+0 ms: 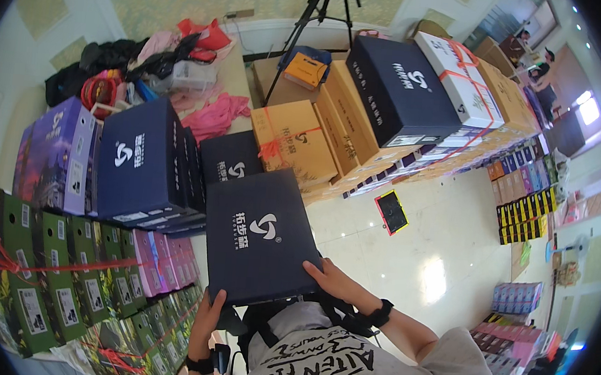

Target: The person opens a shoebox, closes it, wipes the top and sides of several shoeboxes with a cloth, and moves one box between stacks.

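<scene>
A large navy box point(255, 219) with a white logo is held in front of my body. My left hand point(210, 319) grips its near left corner, thumb on top. My right hand point(325, 275) holds its right edge with the fingertips on the lid. The box's underside is hidden. Just beyond it lies another navy box point(222, 148), beside an orange box point(290, 137) with red tape. Stacked navy boxes point(142, 159) and a purple box point(57, 152) stand to the left.
Green boxes point(49, 280) and pink boxes point(165, 261) are stacked at lower left. Behind are a clothing pile point(147, 60), a tripod point(316, 3) and long box rows point(401, 96). A black tablet-like object point(391, 211) lies on the floor. People point(539, 73) stand far right, near more stacks.
</scene>
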### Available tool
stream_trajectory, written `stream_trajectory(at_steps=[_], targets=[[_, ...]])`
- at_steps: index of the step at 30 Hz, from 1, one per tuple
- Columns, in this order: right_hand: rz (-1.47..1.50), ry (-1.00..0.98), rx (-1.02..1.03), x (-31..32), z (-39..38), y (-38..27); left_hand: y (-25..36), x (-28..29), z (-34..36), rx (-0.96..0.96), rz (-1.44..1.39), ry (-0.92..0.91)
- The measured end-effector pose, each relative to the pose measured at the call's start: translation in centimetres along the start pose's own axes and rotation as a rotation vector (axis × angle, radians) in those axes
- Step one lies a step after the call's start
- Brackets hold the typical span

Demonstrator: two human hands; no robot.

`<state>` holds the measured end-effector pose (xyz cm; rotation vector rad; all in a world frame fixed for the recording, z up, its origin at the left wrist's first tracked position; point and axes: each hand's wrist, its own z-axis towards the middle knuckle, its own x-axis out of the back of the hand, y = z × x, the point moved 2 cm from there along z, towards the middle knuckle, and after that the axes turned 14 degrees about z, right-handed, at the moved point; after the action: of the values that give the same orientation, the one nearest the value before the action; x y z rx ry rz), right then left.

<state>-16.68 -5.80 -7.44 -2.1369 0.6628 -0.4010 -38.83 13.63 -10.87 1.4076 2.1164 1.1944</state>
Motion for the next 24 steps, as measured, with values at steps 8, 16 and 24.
stream_trajectory(at_steps=[8, 16, 24], targets=[[-0.043, 0.25, 0.357, 4.6, -6.2, -8.0, 10.4, -1.1, -1.7, -0.275, 0.091, 0.153], [0.086, 0.61, 0.792, 11.7, -10.9, -14.9, 25.4, -4.8, 0.8, -0.671, 0.164, 0.019], [0.228, 0.693, 0.536, 24.0, -7.4, -16.9, 35.4, -15.7, 10.9, -0.73, 0.143, -0.106]])
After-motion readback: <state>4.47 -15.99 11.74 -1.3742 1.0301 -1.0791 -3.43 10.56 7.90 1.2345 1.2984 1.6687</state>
